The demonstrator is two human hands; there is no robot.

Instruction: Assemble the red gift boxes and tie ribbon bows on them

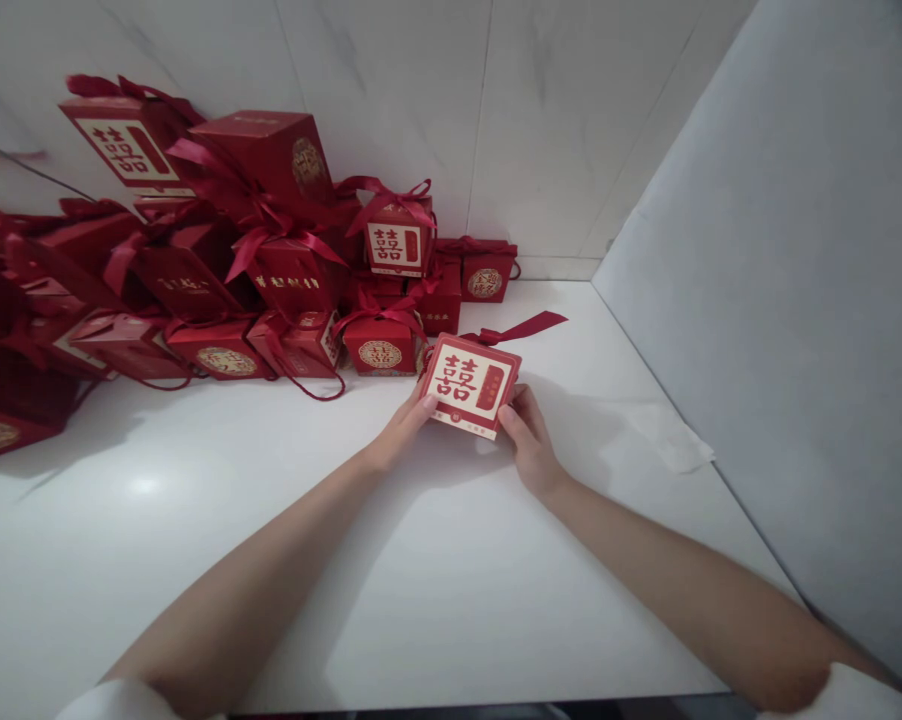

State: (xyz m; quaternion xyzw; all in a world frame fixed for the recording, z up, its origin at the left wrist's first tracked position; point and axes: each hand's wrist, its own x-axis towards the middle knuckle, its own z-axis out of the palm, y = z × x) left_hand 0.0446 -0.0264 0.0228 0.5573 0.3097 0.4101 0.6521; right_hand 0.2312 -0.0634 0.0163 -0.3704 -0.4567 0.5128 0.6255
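Note:
A small red gift box (469,384) with a white panel, a red character and a red ribbon trailing behind it is held just above the white tabletop (391,560). My left hand (400,430) grips its left side, fingers closed on the edge. My right hand (530,442) grips its right side, thumb on the near face. The box's front is tilted up toward me.
A heap of red gift boxes (271,270) with ribbons is stacked against the back wall on the left, with more at the far left edge (1,400). A grey wall panel (796,300) closes in the right side. A pale scrap (676,440) lies by it.

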